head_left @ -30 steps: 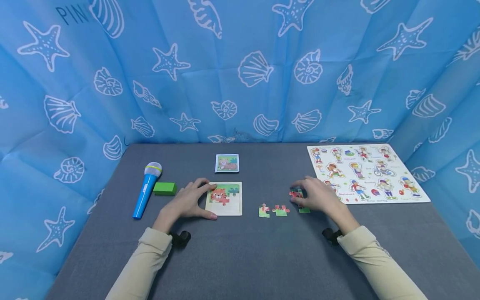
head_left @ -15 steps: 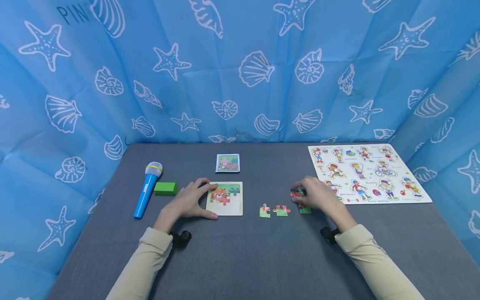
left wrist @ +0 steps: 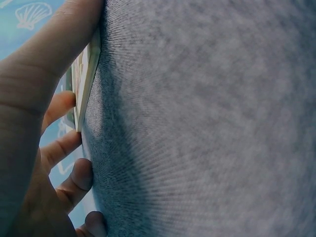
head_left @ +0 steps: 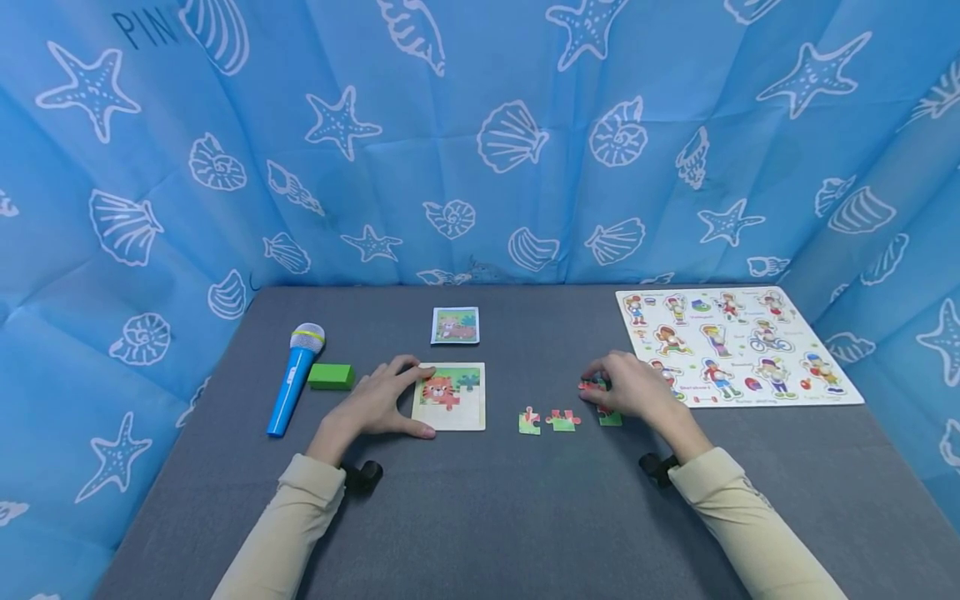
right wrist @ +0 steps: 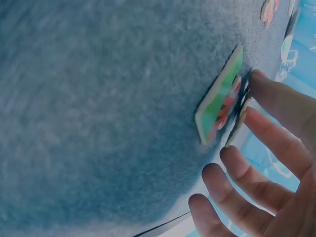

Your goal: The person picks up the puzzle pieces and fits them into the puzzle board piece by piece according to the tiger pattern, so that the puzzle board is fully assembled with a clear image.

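Puzzle board [head_left: 467, 418] is lying flat on the gray table [head_left: 480, 517], tiger face filled in toward the back, bare cream along the near edge. The left hand [head_left: 381, 400] has its left side gripped, index finger at the far edge and thumb at the near one. Its right edge faces a decent strip of tabletop, then the left loose piece [head_left: 529, 422] and the middle loose piece [head_left: 562, 422], set side by side with a narrow gap.

Right hand [head_left: 636, 388] is pinching a red piece [head_left: 591, 387], tilted up just beside a green-edged piece [head_left: 610, 420] that's flat on the table. Tight over there: the sports board's [head_left: 750, 350] left edge runs right by the knuckles, can't tell if they touch. Picture card [head_left: 454, 327] sits just behind the puzzle; green block [head_left: 331, 377] is near the left wrist.
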